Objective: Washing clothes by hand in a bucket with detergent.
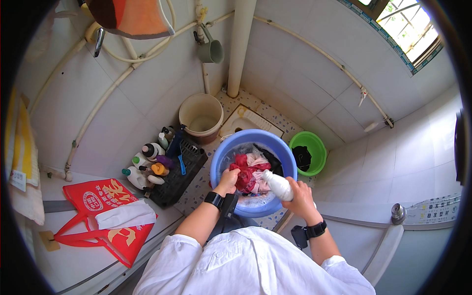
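Note:
A blue plastic basin (221,157) stands in front of me, holding wet laundry in sudsy water. My left hand (227,181) is closed on a bunched red and pink garment (248,171) at the basin's left side. In my right hand (300,197) is a white bottle (279,185), tilted with its narrow end toward the garment, above the basin's right part. Whether anything flows from it I cannot make out. Dark cloth (268,158) lies in the basin behind the red garment.
To the right sits a green basin (320,153) with dark cloth inside. Beyond the blue basin are a beige bucket (189,110) and a squat toilet (253,120). A black crate (189,172) with several bottles stands left, near a red bag (105,196). A dipper (210,50) hangs from the pipes.

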A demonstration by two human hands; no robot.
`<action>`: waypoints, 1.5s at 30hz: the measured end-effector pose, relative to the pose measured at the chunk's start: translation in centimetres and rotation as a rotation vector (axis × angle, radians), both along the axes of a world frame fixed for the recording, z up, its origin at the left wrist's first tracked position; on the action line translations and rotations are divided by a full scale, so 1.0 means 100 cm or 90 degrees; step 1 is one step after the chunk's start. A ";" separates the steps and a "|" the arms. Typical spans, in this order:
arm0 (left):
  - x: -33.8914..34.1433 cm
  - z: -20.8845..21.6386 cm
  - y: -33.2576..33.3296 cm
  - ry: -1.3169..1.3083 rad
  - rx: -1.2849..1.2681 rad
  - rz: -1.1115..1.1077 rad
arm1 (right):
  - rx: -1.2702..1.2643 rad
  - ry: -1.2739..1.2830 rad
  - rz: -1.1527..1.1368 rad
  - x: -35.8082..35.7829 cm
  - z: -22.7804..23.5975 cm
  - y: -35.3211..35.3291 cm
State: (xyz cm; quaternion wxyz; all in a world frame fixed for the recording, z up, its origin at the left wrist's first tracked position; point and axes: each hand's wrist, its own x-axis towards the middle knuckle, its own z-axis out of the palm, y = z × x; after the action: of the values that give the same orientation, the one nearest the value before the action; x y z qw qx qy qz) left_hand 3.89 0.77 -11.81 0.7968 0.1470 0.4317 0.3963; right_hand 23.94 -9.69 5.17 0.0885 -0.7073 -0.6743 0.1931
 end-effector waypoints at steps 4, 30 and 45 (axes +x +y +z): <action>0.011 -0.006 -0.011 0.315 0.154 -0.158 | 0.008 0.013 0.023 -0.001 0.000 0.006; 0.041 0.071 -0.013 0.554 0.681 -0.256 | 0.048 0.075 -0.095 0.033 -0.004 -0.004; 0.020 0.043 -0.041 0.639 0.552 -0.369 | -0.011 0.015 -0.001 0.028 -0.009 -0.017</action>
State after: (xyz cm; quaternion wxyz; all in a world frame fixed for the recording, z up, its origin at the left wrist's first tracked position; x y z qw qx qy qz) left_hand 5.87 -3.34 -7.48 0.4455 0.7227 0.4933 0.1896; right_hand 26.71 -11.40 4.31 0.0903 -0.7064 -0.6708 0.2071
